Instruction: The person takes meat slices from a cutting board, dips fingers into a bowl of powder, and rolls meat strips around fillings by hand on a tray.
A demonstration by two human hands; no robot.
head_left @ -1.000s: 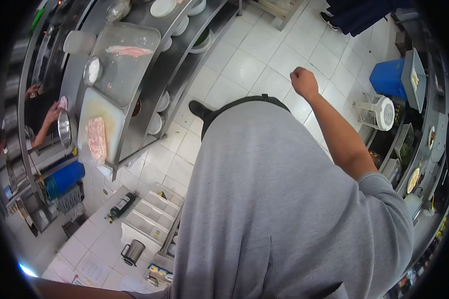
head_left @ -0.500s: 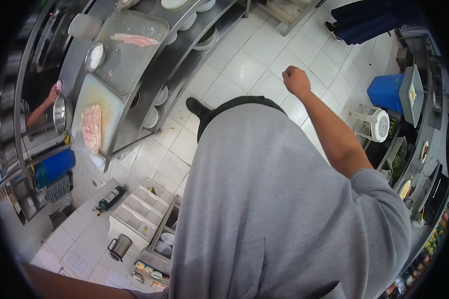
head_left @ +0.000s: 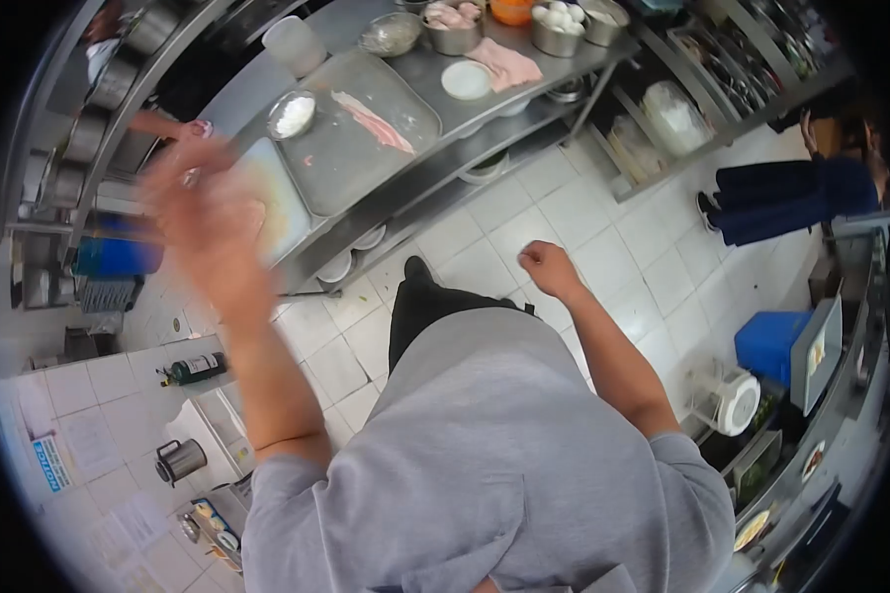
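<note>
My left hand (head_left: 196,222), smeared by motion, is raised over the white cutting board (head_left: 285,188) on the steel table and hides much of it. Part of a pale pink piece of meat (head_left: 251,217) shows on the board beside my wrist. My right hand (head_left: 552,269) hangs in front of me above the floor, its fingers curled into a loose fist that touches nothing. Beyond the board lies a metal tray (head_left: 331,183) with a strip of pink meat (head_left: 374,123) in it. A bowl of white powder (head_left: 293,116) stands at the tray's near left corner.
Along the table are a pot of raw meat (head_left: 453,22), a pink cloth (head_left: 504,65) and a pot of eggs (head_left: 558,25). Another person (head_left: 791,198) stands at the right. A blue bin (head_left: 767,346) and a white-lidded container (head_left: 737,400) stand lower right.
My left arm has come up from the lower left edge to over the board. The view has shifted, bringing more of the table in sight. My right hand stays curled.
</note>
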